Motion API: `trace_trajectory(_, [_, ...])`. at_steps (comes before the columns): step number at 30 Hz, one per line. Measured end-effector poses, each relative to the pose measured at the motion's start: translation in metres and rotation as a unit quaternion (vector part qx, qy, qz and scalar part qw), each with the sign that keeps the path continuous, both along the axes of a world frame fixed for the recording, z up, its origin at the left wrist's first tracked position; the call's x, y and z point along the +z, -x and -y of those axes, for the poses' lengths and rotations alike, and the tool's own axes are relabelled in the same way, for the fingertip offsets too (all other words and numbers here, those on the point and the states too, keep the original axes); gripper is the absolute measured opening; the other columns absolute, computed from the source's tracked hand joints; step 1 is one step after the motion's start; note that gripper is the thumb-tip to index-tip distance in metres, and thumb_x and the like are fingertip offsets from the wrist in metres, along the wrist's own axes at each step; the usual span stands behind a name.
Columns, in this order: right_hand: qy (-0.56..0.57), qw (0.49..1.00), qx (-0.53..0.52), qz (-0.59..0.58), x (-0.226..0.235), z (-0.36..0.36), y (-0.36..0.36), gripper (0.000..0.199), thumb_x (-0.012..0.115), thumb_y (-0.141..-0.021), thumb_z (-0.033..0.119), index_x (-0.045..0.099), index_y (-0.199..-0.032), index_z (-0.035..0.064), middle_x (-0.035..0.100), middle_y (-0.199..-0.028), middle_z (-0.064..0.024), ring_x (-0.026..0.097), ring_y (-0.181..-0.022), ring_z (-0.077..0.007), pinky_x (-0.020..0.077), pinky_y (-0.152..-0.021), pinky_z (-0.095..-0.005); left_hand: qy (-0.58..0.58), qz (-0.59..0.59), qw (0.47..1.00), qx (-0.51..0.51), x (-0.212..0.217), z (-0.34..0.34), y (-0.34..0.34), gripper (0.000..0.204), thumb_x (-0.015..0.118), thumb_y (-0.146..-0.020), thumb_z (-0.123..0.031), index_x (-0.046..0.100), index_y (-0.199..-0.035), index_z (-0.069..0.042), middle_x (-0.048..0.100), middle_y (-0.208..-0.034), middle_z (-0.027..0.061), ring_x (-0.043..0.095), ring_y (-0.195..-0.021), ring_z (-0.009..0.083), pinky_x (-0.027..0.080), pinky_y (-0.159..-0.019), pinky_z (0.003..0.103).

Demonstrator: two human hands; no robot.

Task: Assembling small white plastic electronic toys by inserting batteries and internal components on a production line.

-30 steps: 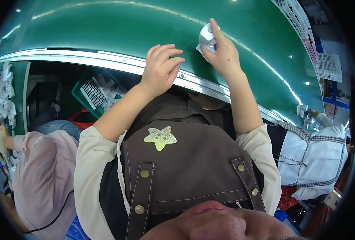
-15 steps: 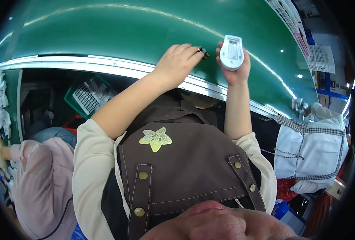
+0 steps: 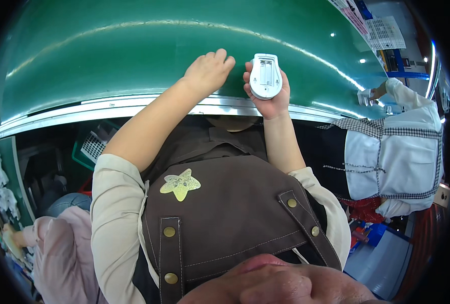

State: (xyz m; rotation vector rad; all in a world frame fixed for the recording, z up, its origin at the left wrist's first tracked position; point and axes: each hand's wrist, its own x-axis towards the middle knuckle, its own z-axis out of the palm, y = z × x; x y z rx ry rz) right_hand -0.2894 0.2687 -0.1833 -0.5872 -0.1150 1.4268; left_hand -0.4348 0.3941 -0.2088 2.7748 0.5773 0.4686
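The two hands are apart from each other over the near part of the green tabletop [image 3: 133,61]. The right hand [image 3: 274,105] holds a white device [image 3: 266,90], its fingers wrapped round the left side and its palm beneath. The device is rounded at its near end and narrower at its far end. The face turned up has a long recessed compartment [image 3: 266,72], uncovered, with metal contacts at its far end and small holes on either side.

The left hand [image 3: 209,70] is just to the left of the device, not touching it. Its back is turned up and its fingers are curled in; whether they grip anything cannot be told.

A pale metal strip [image 3: 230,107] runs along the near edge of the tabletop, below both hands. Nearer, the person wears a brown apron [image 3: 230,213] with brass-coloured snaps [image 3: 169,231] and a yellow star sticker [image 3: 180,185] on its left side.

On the far right, a co-worker in white clothing with checked trim [image 3: 407,157] has a hand [image 3: 380,91] at a small pale object [image 3: 364,98] on the tabletop. Printed sheets [image 3: 385,33] lie beyond. At the left, under the tabletop, a green basket [image 3: 81,156] holds a white grid piece [image 3: 92,147], and another person's pink sleeve [image 3: 57,248] shows at the near left.
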Motion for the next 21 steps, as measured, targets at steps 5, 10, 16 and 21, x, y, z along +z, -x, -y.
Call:
trace_trajectory(5, [0.022, 0.999, -0.025, -0.022, 0.011, 0.002, 0.014, 0.044, 0.042, -0.091, 0.034, 0.049, -0.123, 0.0059, 0.054, -0.120, -0.0179, 0.058, -0.101, -0.0315, 0.0515, -0.079, -0.0467, 0.156, 0.224, 0.961, 0.047, -0.011, -0.009, 0.006, 0.031, 0.048, -0.081, -0.003, 0.050, -0.112, -0.004, 0.052, -0.088, 0.0121, 0.058, -0.077, 0.0246, 0.049, -0.064, 0.034])
trace_trajectory(10, [0.025, 0.979, -0.017, 0.203, 0.021, 0.007, 0.033, 0.074, 0.062, -0.076, 0.017, 0.023, -0.138, 0.0155, 0.038, -0.133, -0.0108, 0.042, -0.121, -0.0283, 0.0373, -0.097, -0.0473, 0.829, 0.297, 0.470, 0.062, 0.036, 0.025, 0.040, 0.022, 0.045, -0.091, -0.010, 0.046, -0.112, -0.003, 0.051, -0.089, 0.0052, 0.051, -0.070, 0.0124, 0.043, -0.058, 0.026])
trace_trajectory(16, [-0.032, 0.920, -0.026, 0.389, 0.026, 0.008, 0.056, 0.104, 0.069, -0.066, 0.004, 0.004, -0.145, 0.0196, 0.037, -0.130, -0.0146, 0.040, -0.122, -0.0272, 0.0340, -0.101, -0.0419, 0.760, 0.323, 0.562, 0.050, 0.031, 0.045, 0.063, 0.027, 0.048, -0.095, -0.030, 0.047, -0.112, -0.008, 0.044, -0.070, -0.0026, 0.036, -0.051, 0.0040, 0.027, -0.044, 0.019])
trace_trajectory(21, [-0.035, 0.923, -0.004, 0.383, 0.031, 0.010, 0.067, 0.107, 0.070, -0.064, 0.004, 0.003, -0.145, 0.0201, 0.038, -0.129, -0.0165, 0.039, -0.123, -0.0275, 0.0338, -0.101, -0.0413, 0.620, 0.333, 0.709, 0.042, 0.035, 0.048, 0.075, 0.035, 0.054, -0.092, -0.026, 0.047, -0.120, -0.006, 0.046, -0.067, -0.0019, 0.040, -0.050, 0.0077, 0.032, -0.045, 0.023])
